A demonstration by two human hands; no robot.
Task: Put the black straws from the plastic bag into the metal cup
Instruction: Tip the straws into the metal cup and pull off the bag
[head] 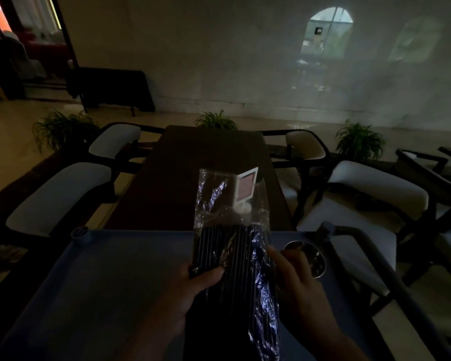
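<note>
- black straws (214,246) sit packed side by side inside a clear plastic bag (262,295), which is held upright-ish above the near edge of the blue counter (102,277).
- left hand (190,295) grips the lower part of the bag, its thumb lying across the front of the straws and the fingers curled behind.
- right hand (297,280) is at the bag's right edge, with 1 fingertip touching the crinkled plastic; in this dim light i cannot tell whether the fingers pinch the plastic or only rest against it.
- metal cup (317,261) stands on the counter just right of the bag, partly hidden behind the right hand; only its shiny rim and part of the inside show.
- the bag's empty, wrinkled top rises above the straw ends and reaches past the counter's far edge.
- white sign stand (246,186) stands on the dark table (193,165) beyond the counter, seen partly through the plastic.
- pale-cushioned chairs (60,194) flank the table on both sides.
- 3 potted plants (215,121) sit on the floor past the table, along a pale wall (219,61).
</note>
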